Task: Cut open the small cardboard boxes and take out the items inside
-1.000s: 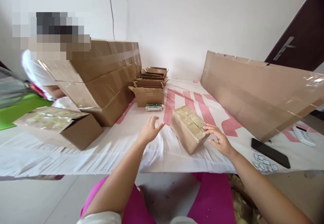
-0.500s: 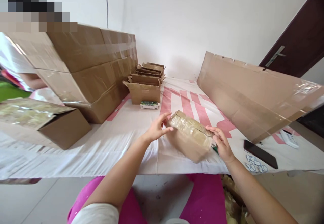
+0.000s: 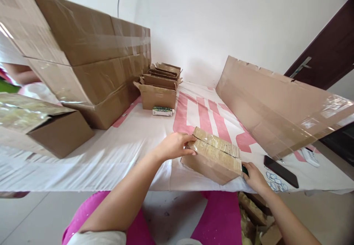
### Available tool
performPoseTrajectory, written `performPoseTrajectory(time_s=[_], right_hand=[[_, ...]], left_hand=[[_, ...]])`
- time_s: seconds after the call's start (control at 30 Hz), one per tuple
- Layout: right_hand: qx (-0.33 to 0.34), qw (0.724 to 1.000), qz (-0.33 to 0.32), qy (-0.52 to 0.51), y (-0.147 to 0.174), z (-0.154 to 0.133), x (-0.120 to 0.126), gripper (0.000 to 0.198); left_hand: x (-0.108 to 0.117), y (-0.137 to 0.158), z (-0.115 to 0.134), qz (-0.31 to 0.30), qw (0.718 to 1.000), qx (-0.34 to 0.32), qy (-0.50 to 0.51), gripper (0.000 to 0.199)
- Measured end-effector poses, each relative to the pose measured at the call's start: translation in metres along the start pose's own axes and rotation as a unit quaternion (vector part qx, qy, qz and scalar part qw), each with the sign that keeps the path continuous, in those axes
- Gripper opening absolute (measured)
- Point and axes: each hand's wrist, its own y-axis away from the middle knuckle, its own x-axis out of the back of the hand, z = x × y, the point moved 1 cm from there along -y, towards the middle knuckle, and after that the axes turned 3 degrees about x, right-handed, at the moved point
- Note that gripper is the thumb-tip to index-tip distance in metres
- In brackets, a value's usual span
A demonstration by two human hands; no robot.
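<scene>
The box (image 3: 214, 157) sits near the front edge of the table (image 3: 124, 165), between the two hands, its long side slanting toward the lower right. At its left end we see the left hand (image 3: 176, 145), thumb and fingertips laid at the corner with a slight gap between them; whether this grip is clamped we cannot tell. At the right end, the right hand (image 3: 254, 176) has its grip closed around a dark green object (image 3: 245, 170), too covered to identify. We judge the box stiff along its folded edges and more yielding mid-face; its contents are hidden, so we can only suppose that it is fairly light. The glossy tape (image 3: 219, 141) probably makes the top slippery, and the seam (image 3: 217, 148) might give under a hard press. We would therefore take hold low at the two ends, or by the near wall (image 3: 207, 168), where plain card shows.
</scene>
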Motion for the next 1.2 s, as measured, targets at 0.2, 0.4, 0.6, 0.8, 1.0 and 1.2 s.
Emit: performPoseTrajectory(time_s=[0.2,0.4,0.6,0.8,1.0,1.2], right_hand=[[0.049,0.977,0.207,0.006,-0.04,-0.044,0.069,0.041],[0.244,0.963,0.084,0.071,-0.067,-0.158,0.124,0.037],[0.278,0.947,-0.091,0.135,-0.087,-0.214,0.126,0.041],[0.264,0.925,-0.127,0.242,-0.087,-0.229,0.132,0.043],[0.285,0.933,-0.112,0.188,-0.074,-0.189,0.141,0.033],[0.247,0.945,-0.148,0.154,-0.052,-0.134,0.159,0.03]], left_hand=[[0.003,0.003,-0.001,0.0,1.0,-0.005,0.006,0.039],[0.006,0.002,-0.001,-0.006,1.0,-0.011,0.013,0.034],[0.005,0.003,0.0,-0.007,1.0,-0.014,0.006,0.033],[0.004,0.002,-0.001,-0.006,1.0,-0.017,0.003,0.032],[0.003,0.001,-0.003,-0.013,1.0,0.004,0.015,0.033],[0.002,0.001,-0.003,-0.012,0.999,-0.002,0.036,0.031]])
